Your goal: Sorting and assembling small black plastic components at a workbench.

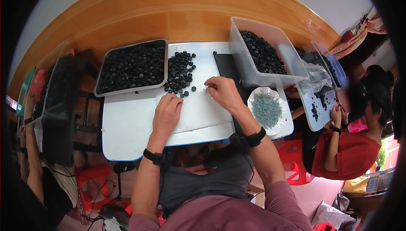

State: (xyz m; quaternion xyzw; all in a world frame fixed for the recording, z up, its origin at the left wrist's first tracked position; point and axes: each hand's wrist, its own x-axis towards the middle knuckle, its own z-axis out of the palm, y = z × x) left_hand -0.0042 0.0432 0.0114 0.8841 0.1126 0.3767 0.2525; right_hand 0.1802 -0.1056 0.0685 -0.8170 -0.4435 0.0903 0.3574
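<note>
My left hand [168,112] rests low over the white table, its fingers pressed together. A small black round cap [182,95] lies right at its fingertips; whether the fingers grip it cannot be made out. To the right, my right hand [225,92] pinches a few thin grey-green pieces [207,89] between thumb and forefinger. Many loose black caps [179,72] are spread just beyond my left hand. Beside my right forearm stands a white dish [288,123] heaped with slender grey-green pieces [265,110].
Black caps fill a shallow tray [165,68] at back left and a deep clear tub [270,79] at back right. A wooden panel [203,7] rises behind the white table [122,133]. A person in red [351,155] works at the right; another person's arm [34,167] shows at left.
</note>
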